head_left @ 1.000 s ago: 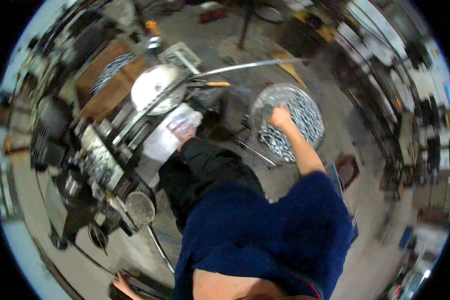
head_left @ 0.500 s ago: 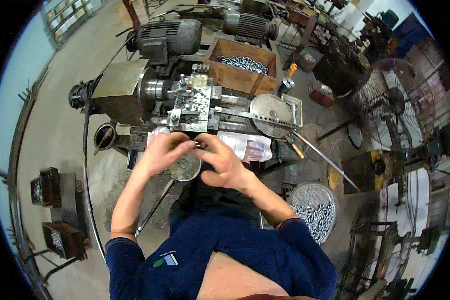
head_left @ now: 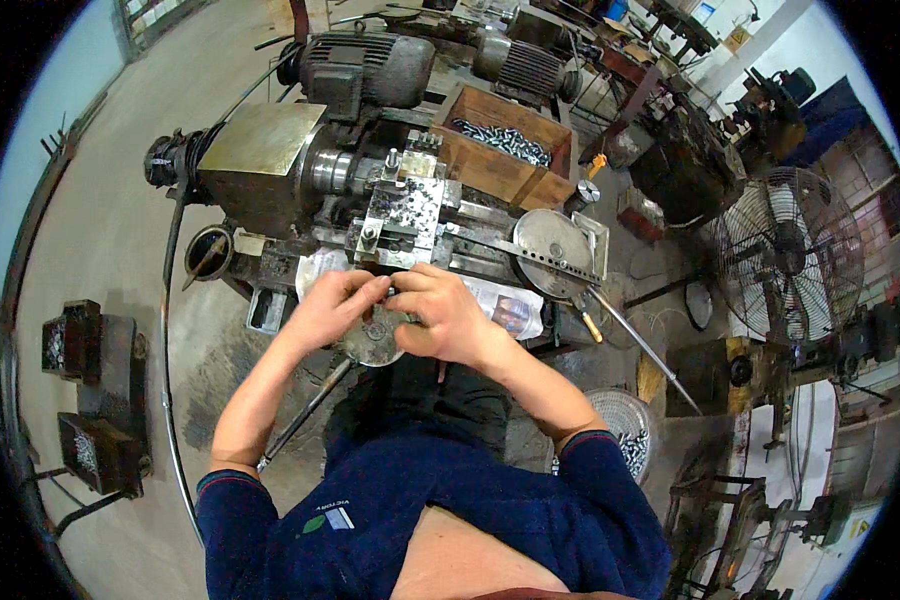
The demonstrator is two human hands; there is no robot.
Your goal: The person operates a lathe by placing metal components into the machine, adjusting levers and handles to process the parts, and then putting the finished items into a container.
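My left hand and my right hand meet at the fingertips in front of the lathe-like machine's slide. Both are closed in a pinch around a small metal part, almost wholly hidden by the fingers. Below the hands is a round metal plate with a rod slanting down from it. Printed paper lies beside my right hand, on the machine's front edge.
Behind the slide stands a wooden box of small metal parts. A perforated lever bar crosses a round disc at the right. A basket of parts sits near my right elbow; a fan stands farther right.
The view has turned slightly, so the machine sits farther right in it. My fingertips stay together; the small metal part, visible between them earlier, is now mostly covered.
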